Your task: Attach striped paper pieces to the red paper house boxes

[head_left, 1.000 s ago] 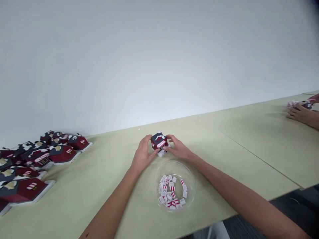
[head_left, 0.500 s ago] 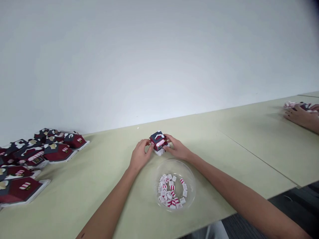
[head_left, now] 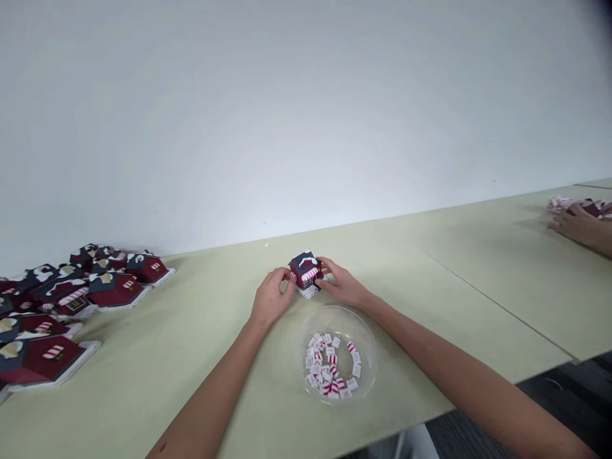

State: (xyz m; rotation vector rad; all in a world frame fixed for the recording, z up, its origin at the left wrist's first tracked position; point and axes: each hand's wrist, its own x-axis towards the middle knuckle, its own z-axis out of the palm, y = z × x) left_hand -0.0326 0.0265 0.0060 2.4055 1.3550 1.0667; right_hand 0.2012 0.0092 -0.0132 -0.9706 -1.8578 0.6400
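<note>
Reference point: the clear bowl (head_left: 369, 354). We find the toy house (head_left: 305, 264) just beyond it, on the far side from us and a little to its left, with bare surface (head_left: 421, 287) showing between the two. The house sits between our hands, so neither has to cross the bowl to reach it. The left hand (head_left: 291, 276) is at the house's left wall, thumb and forefinger bent nearly together; whether they grip it or only press, we cannot tell. The right hand (head_left: 319, 270) is part-closed about the right side, thumb near the front corner, fingers further back, and we judge it has hold there. Both are in contact as far as we can see, so neither is clearly nearer. The house is upright, apparently resting on its base, its front turned toward the bowl and slightly right; it is compact and foreshortened, so we cannot settle a long axis. Appearance: dark red walls, slate-coloured roof with white snow-like trim, a red-and-white striped awning over the front, white base. The bowl contains small white pieces (head_left: 313, 361), some striped red. Similar houses (head_left: 115, 290) are grouped well left of the bowl.
</note>
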